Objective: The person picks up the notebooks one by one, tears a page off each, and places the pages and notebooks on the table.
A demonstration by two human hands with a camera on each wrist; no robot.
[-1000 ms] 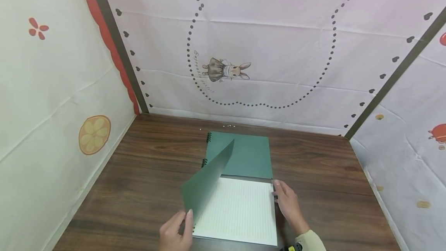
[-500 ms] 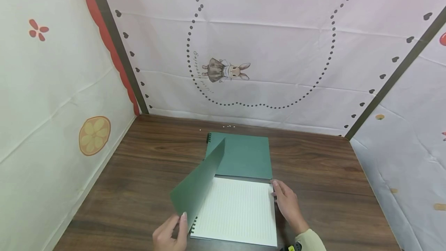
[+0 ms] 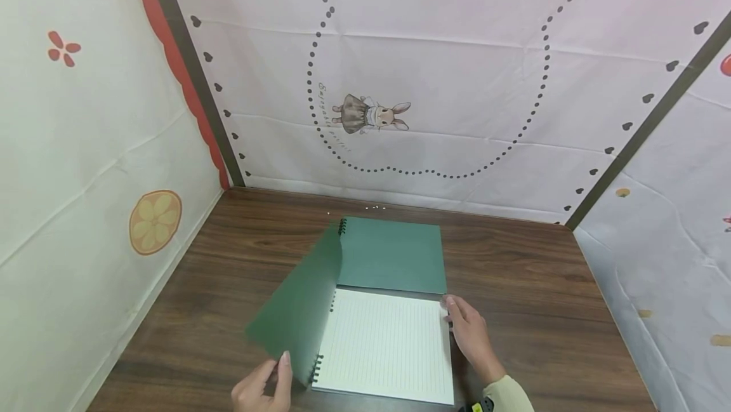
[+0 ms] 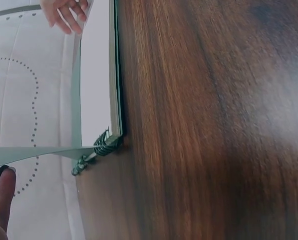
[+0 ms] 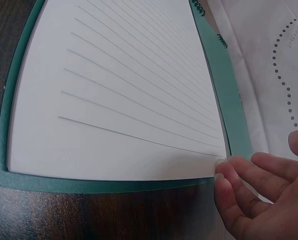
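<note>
A spiral-bound notebook (image 3: 388, 348) with lined white pages lies on the wooden table, its green front cover (image 3: 302, 310) standing tilted up on the left. My left hand (image 3: 264, 386) pinches the cover's near edge, and the thumb (image 4: 5, 187) shows against it in the left wrist view. At the far right corner of the pages, my right hand (image 3: 471, 339) holds the notebook; its fingertips (image 5: 221, 165) meet at that corner in the right wrist view. Black coils run along the left side. A second green notebook (image 3: 394, 253), closed, lies directly behind the first.
Several tiny white bits (image 3: 375, 207) lie near the table's back edge. Printed white cloth walls (image 3: 445, 94) enclose the table (image 3: 525, 310) at the back, left and right.
My left hand has moved left, swinging the cover farther open and uncovering more of the lined page and the coils. The right hand has stayed at the corner.
</note>
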